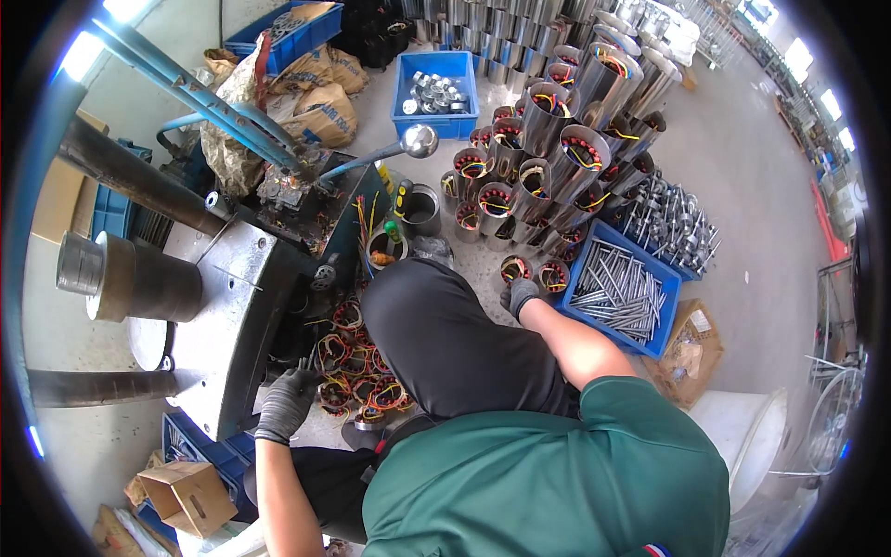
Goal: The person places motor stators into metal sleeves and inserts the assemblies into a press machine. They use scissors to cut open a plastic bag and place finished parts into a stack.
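My left hand (pixel 286 405), in a grey glove, is by the press, left of a pile of wound stators (pixel 362 367) with red, yellow and black wires. Its fingers are bent together; what they hold, if anything, is hidden. My right hand (pixel 521 295), also gloved, is closed at the near side of a short metal cylinder (pixel 513 269) with a wired winding inside. A similar cylinder (pixel 553 276) stands just right of it. Behind them, many shiny metal cylinders (pixel 548 116) with wound stators inside are stacked.
The press (pixel 227 306) with thick columns and a ball-ended lever (pixel 419 141) fills the left. A blue crate of metal shafts (pixel 617 292) sits right of my right hand, beside a cardboard box (pixel 687 353). A blue bin (pixel 434 93) of round metal parts stands farther back.
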`<state>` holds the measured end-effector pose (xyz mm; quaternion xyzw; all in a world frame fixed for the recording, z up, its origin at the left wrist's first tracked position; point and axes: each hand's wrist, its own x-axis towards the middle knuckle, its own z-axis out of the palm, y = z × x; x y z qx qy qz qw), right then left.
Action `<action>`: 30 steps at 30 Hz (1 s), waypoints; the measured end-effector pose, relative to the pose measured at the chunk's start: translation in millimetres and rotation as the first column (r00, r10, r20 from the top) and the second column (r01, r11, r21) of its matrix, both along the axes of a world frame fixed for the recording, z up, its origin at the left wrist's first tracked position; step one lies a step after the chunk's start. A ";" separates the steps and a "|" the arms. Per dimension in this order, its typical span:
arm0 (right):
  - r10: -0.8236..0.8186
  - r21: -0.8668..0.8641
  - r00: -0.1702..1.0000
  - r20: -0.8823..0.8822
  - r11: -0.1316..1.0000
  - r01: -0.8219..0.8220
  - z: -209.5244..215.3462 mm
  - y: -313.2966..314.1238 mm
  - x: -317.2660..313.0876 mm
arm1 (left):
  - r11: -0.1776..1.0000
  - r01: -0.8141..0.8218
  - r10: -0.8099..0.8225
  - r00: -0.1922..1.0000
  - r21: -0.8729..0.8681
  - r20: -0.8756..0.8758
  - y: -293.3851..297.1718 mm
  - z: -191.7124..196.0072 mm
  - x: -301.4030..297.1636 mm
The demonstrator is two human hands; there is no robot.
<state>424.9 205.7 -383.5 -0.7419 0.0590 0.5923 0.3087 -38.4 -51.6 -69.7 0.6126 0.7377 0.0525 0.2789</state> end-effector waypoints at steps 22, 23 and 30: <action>0.529 0.687 0.825 0.197 0.526 -0.501 158.0 0.7 20.0 | 0.998 -0.054 0.056 0.995 0.029 -0.087 -14.1 0.9 -11.9; 0.405 0.799 0.800 0.443 0.226 -0.557 204.6 -1.8 10.9 | 0.997 -0.023 0.032 0.993 0.079 -0.116 -8.3 3.6 -9.8; 0.305 0.545 0.452 0.838 -0.507 -0.668 437.8 -36.0 -116.9 | 0.938 -0.176 0.183 0.983 0.299 0.004 -12.1 31.2 -18.7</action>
